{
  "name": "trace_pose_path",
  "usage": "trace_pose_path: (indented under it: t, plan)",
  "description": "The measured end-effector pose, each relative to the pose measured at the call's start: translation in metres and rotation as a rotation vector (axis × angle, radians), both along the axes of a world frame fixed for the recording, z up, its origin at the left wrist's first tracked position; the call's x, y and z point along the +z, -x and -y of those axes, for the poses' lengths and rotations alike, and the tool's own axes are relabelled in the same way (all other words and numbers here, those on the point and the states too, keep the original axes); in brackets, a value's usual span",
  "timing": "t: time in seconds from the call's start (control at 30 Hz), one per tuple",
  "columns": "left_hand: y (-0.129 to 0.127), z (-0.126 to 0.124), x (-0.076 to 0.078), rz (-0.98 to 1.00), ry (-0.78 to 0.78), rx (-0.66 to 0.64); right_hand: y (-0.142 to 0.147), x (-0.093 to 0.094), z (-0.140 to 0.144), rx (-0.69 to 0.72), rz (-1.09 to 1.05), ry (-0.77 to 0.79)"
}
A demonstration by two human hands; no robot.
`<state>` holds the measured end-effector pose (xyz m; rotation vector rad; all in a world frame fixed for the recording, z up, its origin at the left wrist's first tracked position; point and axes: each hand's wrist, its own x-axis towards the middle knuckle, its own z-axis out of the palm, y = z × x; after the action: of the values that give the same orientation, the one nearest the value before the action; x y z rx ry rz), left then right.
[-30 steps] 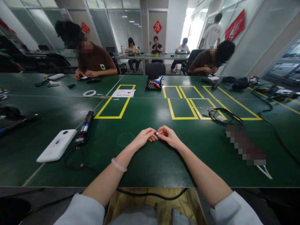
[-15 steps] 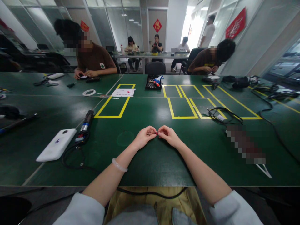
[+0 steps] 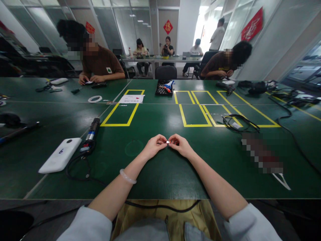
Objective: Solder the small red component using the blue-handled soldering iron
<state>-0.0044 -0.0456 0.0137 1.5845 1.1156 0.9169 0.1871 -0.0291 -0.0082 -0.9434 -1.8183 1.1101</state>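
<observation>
White and tiny, with a fleck of red, the part (image 3: pixel 168 142) sat pinched between my left hand (image 3: pixel 154 146) and right hand (image 3: pixel 181 145), fingertips of both closed narrowly on it, low over the green table (image 3: pixel 160 174). Its shape was too small to make out. To my left lay one white box (image 3: pixel 61 155) and one black tool (image 3: pixel 91 131) with its cable; farther off stood one tray (image 3: pixel 164 89).
</observation>
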Motion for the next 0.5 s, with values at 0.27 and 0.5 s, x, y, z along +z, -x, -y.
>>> trace_pose_path:
  t: [0.27, 0.5]
  plan:
    - [0.0022, -0.0013, -0.0001, 0.02, 0.03, -0.007, 0.0004, 0.0038, 0.0033, 0.015, 0.032, -0.036]
    - [0.0055, -0.0035, 0.0039, -0.011, 0.078, 0.029, -0.0005, 0.0003, 0.0005, 0.027, 0.063, 0.006]
